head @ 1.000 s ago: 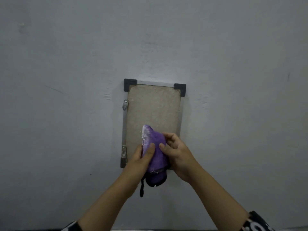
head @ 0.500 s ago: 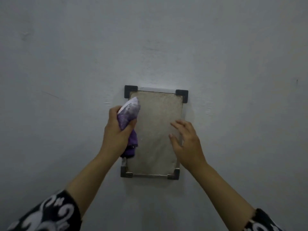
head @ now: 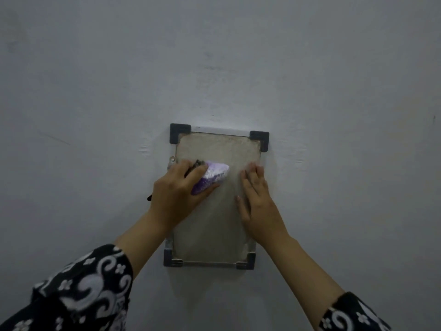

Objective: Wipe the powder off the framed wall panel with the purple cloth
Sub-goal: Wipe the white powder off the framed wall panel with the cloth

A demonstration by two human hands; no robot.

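Note:
The framed wall panel [head: 216, 149] hangs on a grey wall, a beige dusty rectangle with a metal frame and dark corner pieces. My left hand [head: 177, 194] grips the bunched purple cloth [head: 212, 175], whose tip is whitened with powder, and presses it on the panel's upper left part. My right hand [head: 256, 199] lies flat, fingers together, on the panel's right side near the frame edge. It holds nothing.
The plain grey wall [head: 95, 91] fills the view around the panel, with faint scuffs left and right of the frame. Two small metal clips sit on the frame's left edge; the upper clip [head: 172, 160] shows.
My left hand has carried the cloth from the panel's left edge rightward onto its upper part. My right hand has shifted up along the right side. A second ago both hands held the cloth low.

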